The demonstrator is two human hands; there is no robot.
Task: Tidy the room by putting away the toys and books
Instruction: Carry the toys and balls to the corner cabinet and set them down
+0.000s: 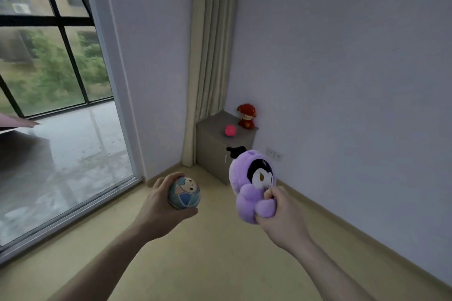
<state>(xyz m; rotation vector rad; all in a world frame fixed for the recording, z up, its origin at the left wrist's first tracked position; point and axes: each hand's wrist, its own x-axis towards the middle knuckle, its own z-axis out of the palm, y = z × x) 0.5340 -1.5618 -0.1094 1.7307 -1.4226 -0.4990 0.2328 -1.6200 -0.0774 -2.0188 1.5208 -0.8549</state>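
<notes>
My left hand [159, 208] grips a blue ball [184, 193] printed with a cartoon face, held out in front of me above the floor. My right hand [278, 212] grips the lower body of a purple plush toy [252, 186] with a black-and-white face and black ears. Ahead in the room's corner stands a small grey cabinet [215, 151]. On its top sit a red plush doll [247, 116] at the back right and a pink ball [230, 130] in the middle.
A beige curtain [210, 56] hangs in the corner left of the cabinet. A glass sliding door [61, 129] fills the left side. White walls close the right, with wall sockets [274, 154] low down. Bare yellowish floor [220, 264] lies between me and the cabinet.
</notes>
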